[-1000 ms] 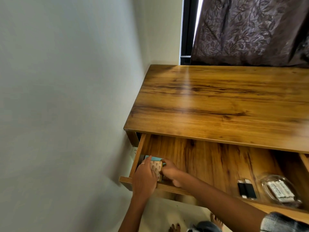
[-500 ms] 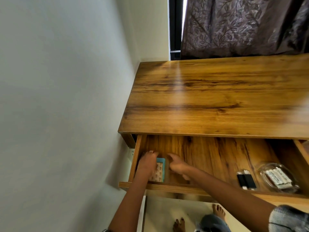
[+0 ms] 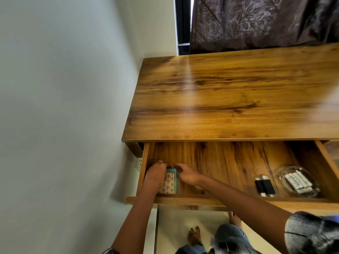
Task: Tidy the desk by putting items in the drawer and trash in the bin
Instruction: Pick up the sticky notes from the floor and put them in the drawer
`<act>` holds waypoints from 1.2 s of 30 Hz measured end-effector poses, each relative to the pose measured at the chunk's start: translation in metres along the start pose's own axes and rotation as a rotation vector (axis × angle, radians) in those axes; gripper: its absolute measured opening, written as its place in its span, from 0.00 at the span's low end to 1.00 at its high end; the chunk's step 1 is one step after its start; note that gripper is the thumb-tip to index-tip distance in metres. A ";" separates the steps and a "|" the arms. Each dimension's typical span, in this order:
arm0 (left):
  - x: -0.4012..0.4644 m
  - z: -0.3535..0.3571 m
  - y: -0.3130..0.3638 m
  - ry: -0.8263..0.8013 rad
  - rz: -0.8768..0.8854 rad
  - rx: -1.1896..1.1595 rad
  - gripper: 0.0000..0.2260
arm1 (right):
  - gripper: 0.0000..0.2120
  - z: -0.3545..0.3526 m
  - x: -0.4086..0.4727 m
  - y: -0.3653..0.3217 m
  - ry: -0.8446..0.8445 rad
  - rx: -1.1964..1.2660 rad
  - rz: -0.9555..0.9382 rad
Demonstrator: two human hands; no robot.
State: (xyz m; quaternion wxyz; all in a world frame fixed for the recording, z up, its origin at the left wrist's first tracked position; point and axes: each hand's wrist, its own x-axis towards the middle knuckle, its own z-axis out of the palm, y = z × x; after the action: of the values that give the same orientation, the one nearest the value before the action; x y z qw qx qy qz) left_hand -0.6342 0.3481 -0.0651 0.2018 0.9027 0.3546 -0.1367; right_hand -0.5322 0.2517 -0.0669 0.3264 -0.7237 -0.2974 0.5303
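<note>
- The wide wooden drawer [image 3: 229, 162] under the glossy brown wooden counter [image 3: 229, 99] is pulled out.
- A small flat teal case with a beige patterned front [image 3: 169, 182] lies on the drawer floor in the left front corner, close to the left wall of the drawer.
- The left hand [image 3: 156, 174] rests over the left side of the case, with a ring on one finger; its fingers curl at the far end of the case, and they seem to hold it.
- The right hand [image 3: 186, 174] is just beside the right edge of the case, with fingers bent at its far corner; I cannot tell if it really grips the case, because this part is blurred.
- At the right side of the drawer lie two black sticks with silver ends [image 3: 265, 186], side by side.
- Next to them stands a clear glass dish [image 3: 282, 176] with white wrapped pieces inside.
</note>
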 end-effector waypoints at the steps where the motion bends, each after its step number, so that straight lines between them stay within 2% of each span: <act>1: -0.001 0.001 0.000 0.001 0.000 -0.023 0.20 | 0.24 0.001 0.001 0.002 0.036 0.040 0.024; 3: -0.004 0.003 -0.001 0.005 -0.001 -0.061 0.20 | 0.23 0.006 0.001 0.009 0.159 0.154 0.112; 5: -0.006 0.005 -0.003 0.001 0.004 -0.083 0.21 | 0.16 0.013 0.001 0.015 0.233 0.348 0.251; 7: -0.008 0.006 -0.003 -0.014 0.009 -0.087 0.23 | 0.09 0.019 -0.001 0.017 0.213 0.467 0.321; 12: -0.008 0.008 -0.002 -0.018 0.011 -0.062 0.24 | 0.10 0.021 -0.002 0.014 0.132 0.513 0.327; 18: -0.008 0.012 0.003 0.013 0.003 0.027 0.25 | 0.12 0.014 -0.013 0.016 0.087 0.358 0.253; 20: -0.011 0.014 0.012 0.056 0.046 0.072 0.27 | 0.14 0.009 -0.022 0.020 0.110 0.198 0.150; 24: -0.018 0.023 0.048 0.149 0.119 -0.072 0.23 | 0.15 -0.022 -0.049 0.036 0.210 -0.115 -0.067; 27: -0.021 0.032 0.082 0.081 0.158 -0.219 0.22 | 0.14 -0.058 -0.075 0.055 0.262 -0.261 -0.095; 31: -0.014 0.044 0.130 -0.091 0.265 -0.357 0.24 | 0.12 -0.117 -0.109 0.078 0.379 -0.352 -0.044; 34: -0.006 0.052 0.165 -0.207 0.297 -0.355 0.28 | 0.12 -0.162 -0.129 0.090 0.470 -0.447 -0.003; 36: -0.001 0.057 0.188 -0.238 0.306 -0.304 0.30 | 0.13 -0.189 -0.138 0.100 0.474 -0.511 0.018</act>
State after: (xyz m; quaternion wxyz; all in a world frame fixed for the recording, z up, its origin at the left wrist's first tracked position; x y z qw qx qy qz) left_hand -0.5102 0.1961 -0.0643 0.3942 0.8826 0.2038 -0.1551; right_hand -0.3776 0.0539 -0.0242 0.1898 -0.8877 -0.3301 0.2589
